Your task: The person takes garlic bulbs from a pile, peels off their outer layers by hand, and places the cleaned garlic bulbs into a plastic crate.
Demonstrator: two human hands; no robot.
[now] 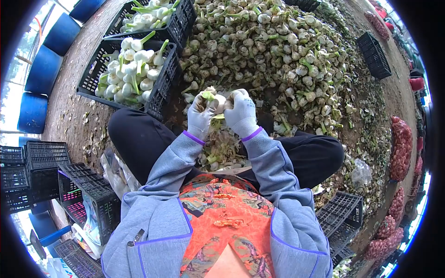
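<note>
In white knit gloves, both my hands meet in front of me over my crossed legs. My left hand [202, 111], its fingertips soiled brown, is closed around a garlic bulb [221, 103] with a bit of green stem showing. My right hand [241, 109] is closed, its fingers pressed to the right side of the same bulb; a pale green strip of skin hangs beneath. Below my hands lies a heap of peeled garlic skins [221, 144]. Just beyond them rises a large pile of dirty, untrimmed garlic bulbs [259, 46].
A black crate [160, 95] of clean white garlic stands at my front left, with another crate [183, 23] behind it. Black crates [92, 185] stack at left; one [340, 215] sits at right. Blue barrels [39, 74] line the left side. Red mesh sacks [399, 148] lie far right.
</note>
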